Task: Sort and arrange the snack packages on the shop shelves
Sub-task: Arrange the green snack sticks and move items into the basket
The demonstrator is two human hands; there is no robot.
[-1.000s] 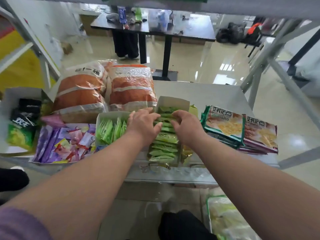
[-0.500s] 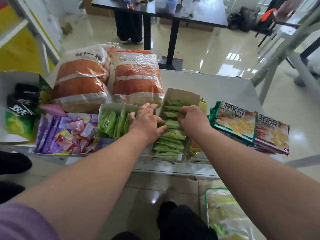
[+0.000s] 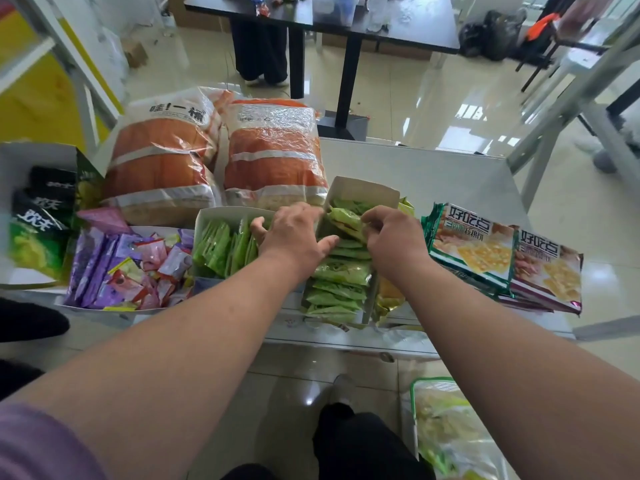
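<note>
A narrow white box (image 3: 363, 192) on the grey shelf (image 3: 433, 174) holds a row of small green snack packets (image 3: 341, 271). My right hand (image 3: 394, 240) pinches one green packet (image 3: 343, 218) lifted at the box's far end. With fingers spread, my left hand (image 3: 294, 233) rests across the left wall of that box and the neighbouring white box of green packets (image 3: 221, 244), touching the packets.
Two big orange bags (image 3: 214, 161) lie behind the boxes. A tray of purple and pink sweets (image 3: 128, 268) sits left, dark and green packs (image 3: 38, 216) further left. Cracker packs (image 3: 502, 258) lie right. Black table (image 3: 346, 19) and a person's legs stand beyond.
My right hand has gone from lying on the packets to lifting one green packet at the far end of the box. My left hand stayed at the box's left wall.
</note>
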